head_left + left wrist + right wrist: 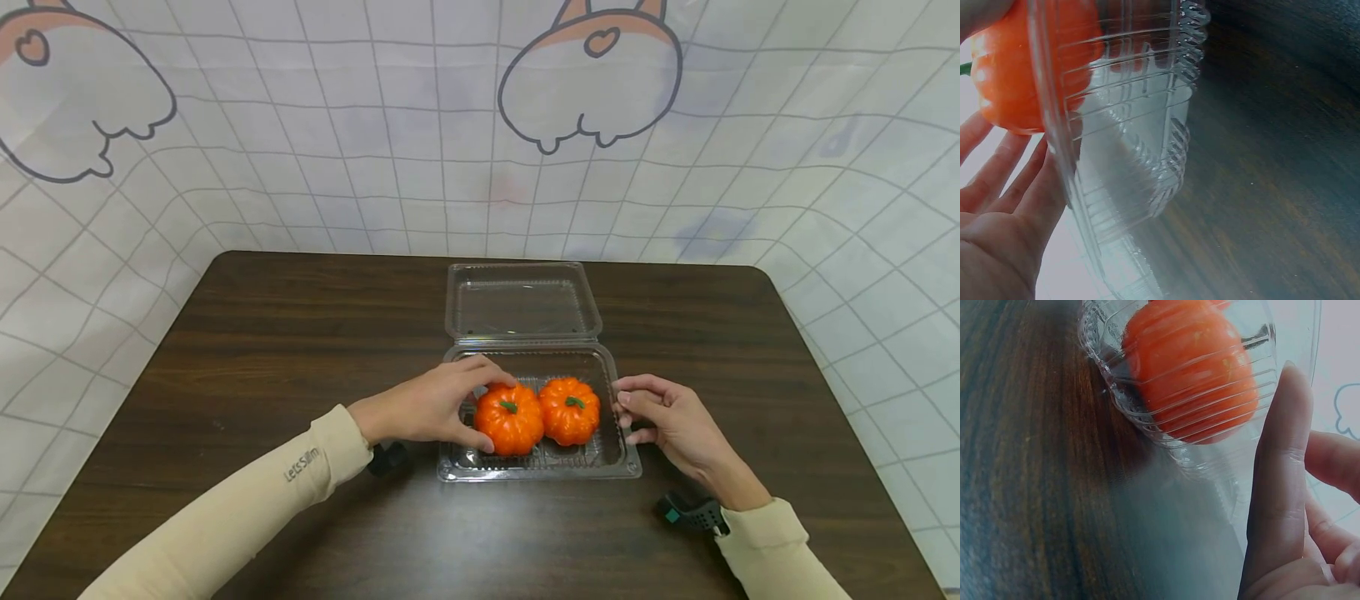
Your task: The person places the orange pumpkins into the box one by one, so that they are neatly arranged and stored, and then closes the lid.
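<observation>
A clear plastic clamshell box (540, 472) lies on the table with its lid (525, 304) folded back. Two small orange pumpkins with green stems sit side by side in its base. My left hand (427, 406) holds the left pumpkin (510, 429), thumb at its near side and fingers at its far side. In the left wrist view this pumpkin (1007, 75) shows partly through the clear wall. The right pumpkin (570, 412) rests beside it, also visible through the ribbed wall in the right wrist view. My right hand (682, 425) pinches the box's right rim.
The dark brown wooden table (300, 325) extends around the box on all sides. A white grid-patterned cloth (420, 167) with cartoon animal drawings hangs behind and beside it. Dark bands with small devices sit on both wrists.
</observation>
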Demonstrator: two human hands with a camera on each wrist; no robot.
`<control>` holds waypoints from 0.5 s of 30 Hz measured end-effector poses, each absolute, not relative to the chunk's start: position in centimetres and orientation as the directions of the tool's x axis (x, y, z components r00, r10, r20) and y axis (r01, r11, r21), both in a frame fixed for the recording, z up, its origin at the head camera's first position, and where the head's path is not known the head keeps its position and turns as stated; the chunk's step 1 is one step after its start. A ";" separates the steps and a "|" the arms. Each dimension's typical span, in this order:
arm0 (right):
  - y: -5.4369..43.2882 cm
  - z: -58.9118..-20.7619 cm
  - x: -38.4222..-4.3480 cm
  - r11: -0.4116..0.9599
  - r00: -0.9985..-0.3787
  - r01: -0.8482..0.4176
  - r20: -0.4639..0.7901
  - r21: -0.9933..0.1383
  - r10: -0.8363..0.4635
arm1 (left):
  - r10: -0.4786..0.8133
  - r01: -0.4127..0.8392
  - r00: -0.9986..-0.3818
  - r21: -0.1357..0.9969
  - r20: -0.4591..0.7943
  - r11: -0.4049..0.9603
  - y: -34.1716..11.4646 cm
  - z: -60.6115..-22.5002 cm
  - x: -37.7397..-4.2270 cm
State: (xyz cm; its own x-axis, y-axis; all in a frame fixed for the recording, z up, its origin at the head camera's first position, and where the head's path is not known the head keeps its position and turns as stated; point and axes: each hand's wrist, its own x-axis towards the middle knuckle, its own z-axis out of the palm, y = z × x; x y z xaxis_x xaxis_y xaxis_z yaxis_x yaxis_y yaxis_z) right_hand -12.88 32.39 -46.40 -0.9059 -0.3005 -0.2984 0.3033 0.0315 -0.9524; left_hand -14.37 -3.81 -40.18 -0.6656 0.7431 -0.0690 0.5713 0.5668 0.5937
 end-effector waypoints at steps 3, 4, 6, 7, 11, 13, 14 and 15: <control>32.3 -46.4 -12.9 0.034 -0.906 0.304 -0.299 -0.952 -0.300 | 0.752 0.578 -0.654 0.585 -0.084 0.568 -3.7 -40.1 -14.4; 32.3 -46.4 -12.9 0.033 -0.906 0.304 -0.300 -0.952 -0.299 | 0.754 0.583 -0.651 0.580 -0.087 0.569 -3.7 -40.2 -14.4; 32.3 -46.4 -12.9 0.030 -0.906 0.304 -0.299 -0.952 -0.300 | 0.759 0.593 -0.645 0.568 -0.091 0.572 -3.7 -40.2 -14.5; 32.3 -46.4 -12.9 0.027 -0.906 0.304 -0.298 -0.952 -0.301 | 0.761 0.597 -0.642 0.562 -0.094 0.573 -3.6 -40.2 -14.5; 32.4 -46.4 -12.9 0.019 -0.906 0.302 -0.293 -0.953 -0.305 | 0.760 0.598 -0.640 0.547 -0.115 0.586 -3.6 -40.2 -14.7; 32.4 -46.4 -12.8 0.017 -0.906 0.301 -0.292 -0.953 -0.307 | 0.756 0.598 -0.643 0.538 -0.120 0.594 -3.5 -40.2 -14.8; 32.4 -46.4 -12.8 0.016 -0.906 0.302 -0.292 -0.953 -0.307 | 0.753 0.597 -0.646 0.532 -0.125 0.600 -3.5 -40.2 -14.8; 32.4 -46.5 -12.8 0.016 -0.906 0.302 -0.292 -0.953 -0.307 | 0.751 0.599 -0.649 0.526 -0.124 0.604 -3.5 -40.2 -14.9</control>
